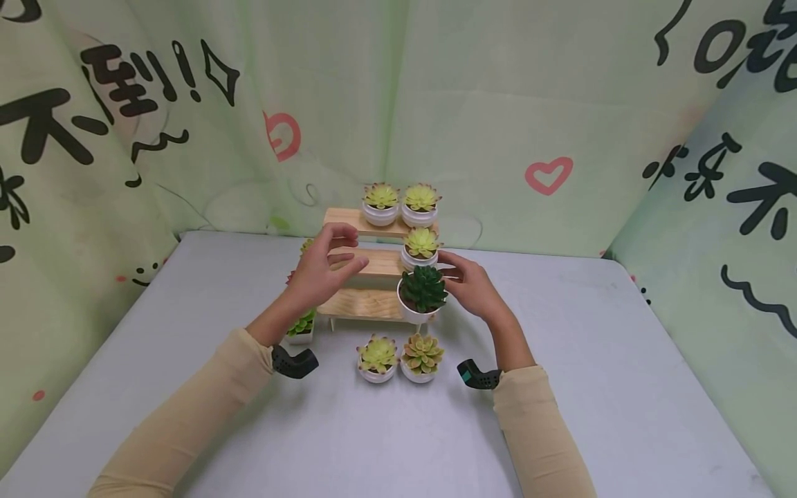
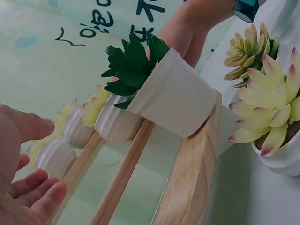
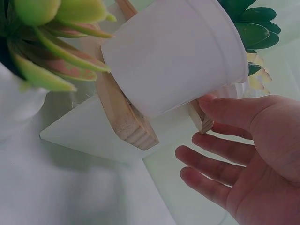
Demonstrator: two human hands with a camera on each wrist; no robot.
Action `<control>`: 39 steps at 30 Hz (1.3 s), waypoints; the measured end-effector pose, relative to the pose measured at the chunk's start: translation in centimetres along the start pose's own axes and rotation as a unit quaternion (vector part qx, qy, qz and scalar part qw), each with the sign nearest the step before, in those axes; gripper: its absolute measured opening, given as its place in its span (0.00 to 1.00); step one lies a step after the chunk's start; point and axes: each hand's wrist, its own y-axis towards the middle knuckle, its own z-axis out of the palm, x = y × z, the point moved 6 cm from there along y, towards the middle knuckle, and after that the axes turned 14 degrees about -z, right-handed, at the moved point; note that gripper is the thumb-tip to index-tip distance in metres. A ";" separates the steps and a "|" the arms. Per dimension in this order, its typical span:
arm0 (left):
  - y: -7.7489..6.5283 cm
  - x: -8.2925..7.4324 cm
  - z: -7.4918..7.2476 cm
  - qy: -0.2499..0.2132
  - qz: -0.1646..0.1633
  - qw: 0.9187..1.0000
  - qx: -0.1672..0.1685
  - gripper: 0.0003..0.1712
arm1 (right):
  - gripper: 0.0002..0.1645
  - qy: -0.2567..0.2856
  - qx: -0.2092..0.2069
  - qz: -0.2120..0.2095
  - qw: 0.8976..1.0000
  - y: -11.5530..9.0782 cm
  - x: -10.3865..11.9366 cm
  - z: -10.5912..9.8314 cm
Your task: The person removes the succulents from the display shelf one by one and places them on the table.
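Seeing a dark-green succulent (image 1: 424,287) with thick, spoon-shaped leaves, standing in a smooth, tapering white pot (image 1: 412,314) at the right end of the bottom tier of a three-tier stand (image 1: 361,304) of pale, streaky-grained wood. Hovering just beside the pot with the right grip (image 1: 471,287) released, loosely bending and spreading the fingers; being unable to tell of any thumb contact. Hovering by the stand's left with the left grip (image 1: 324,270) likewise released, stretching out the thumb. Finding a yellow-green rosette (image 1: 421,242) just behind on the middle tier, and two matching rosettes (image 1: 381,196) side by side on top, in rounded white pots. Spotting two pointed-leaf succulents (image 1: 377,354) in front on the smooth white counter (image 1: 560,415). Facing a softly folded, pale-green curtain (image 1: 467,104) bearing black lettering and a pink heart outline (image 1: 529,174).
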 end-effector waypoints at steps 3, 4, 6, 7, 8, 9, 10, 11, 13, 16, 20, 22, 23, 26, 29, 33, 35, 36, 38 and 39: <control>0.1 0.0 0.0 0.000 -0.002 1.000 -0.001 0.29 | 0.33 -0.001 0.000 0.001 1.000 0.0 0.2 0.0; 0.2 0.0 0.0 0.000 -0.002 1.000 -0.002 0.29 | 0.33 -0.002 0.000 0.002 1.000 -0.1 0.2 0.0; 0.3 -0.1 -0.1 -0.001 -0.001 1.000 -0.003 0.29 | 0.33 -0.001 -0.001 0.003 1.000 -0.1 0.2 0.0; 0.3 -0.1 -0.1 -0.001 0.000 1.000 -0.004 0.29 | 0.33 -0.001 -0.001 0.003 1.000 -0.1 0.2 0.0; 0.4 -0.1 -0.1 0.000 0.001 1.000 -0.006 0.29 | 0.33 -0.001 -0.001 0.004 1.000 -0.1 0.1 0.0; 0.4 -0.2 -0.1 0.001 0.001 1.000 -0.007 0.28 | 0.33 -0.001 -0.001 0.003 1.000 -0.1 0.1 0.0; 0.5 -0.2 -0.1 0.000 0.003 1.000 -0.009 0.28 | 0.33 -0.001 -0.001 0.003 1.000 -0.1 0.0 0.0; 0.6 -0.2 -0.2 0.001 0.004 1.000 -0.011 0.28 | 0.33 -0.002 0.000 0.002 1.000 -0.1 0.0 0.0; 0.8 -0.3 -0.2 0.003 0.004 1.000 -0.014 0.28 | 0.34 -0.004 0.000 -0.001 1.000 -0.1 0.1 0.0; 1.0 -0.4 -0.2 0.005 0.006 1.000 -0.017 0.28 | 0.34 -0.005 0.000 -0.002 1.000 0.0 0.0 0.0; 1.2 -0.5 -0.3 0.007 0.010 1.000 -0.016 0.29 | 0.33 -0.002 -0.001 0.000 1.000 0.0 0.0 0.0; 1.3 -0.6 -0.3 0.004 0.014 1.000 -0.014 0.29 | 0.33 -0.002 -0.001 0.000 1.000 0.0 0.1 0.0; 1.4 -0.6 -0.3 0.003 0.015 1.000 -0.014 0.29 | 0.33 -0.001 -0.001 0.001 1.000 0.0 0.1 -0.1; 1.5 -0.7 -0.3 0.000 0.016 1.000 -0.013 0.29 | 0.34 0.001 -0.002 0.002 1.000 0.0 0.0 0.0; 1.7 -0.8 -0.3 -0.005 0.014 1.000 -0.013 0.30 | 0.34 0.002 -0.001 0.004 1.000 0.0 -0.2 0.0; 2.0 -0.9 -0.3 -0.006 0.010 1.000 -0.018 0.31 | 0.34 0.001 -0.001 0.004 1.000 0.0 -0.2 0.0; 2.2 -1.0 -0.4 -0.001 0.007 1.000 -0.022 0.31 | 0.34 0.000 -0.001 0.003 1.000 0.0 -0.1 0.0; 2.3 -1.0 -0.4 0.001 0.005 1.000 -0.024 0.31 | 0.33 -0.001 -0.001 0.002 1.000 -0.1 0.0 0.0; 2.5 -1.1 -0.4 0.003 0.002 1.000 -0.026 0.31 | 0.33 -0.003 -0.001 0.002 1.000 -0.1 0.1 0.0; 2.6 -1.1 -0.4 0.003 0.002 1.000 -0.026 0.31 | 0.33 -0.003 -0.001 0.001 1.000 -0.1 0.1 0.0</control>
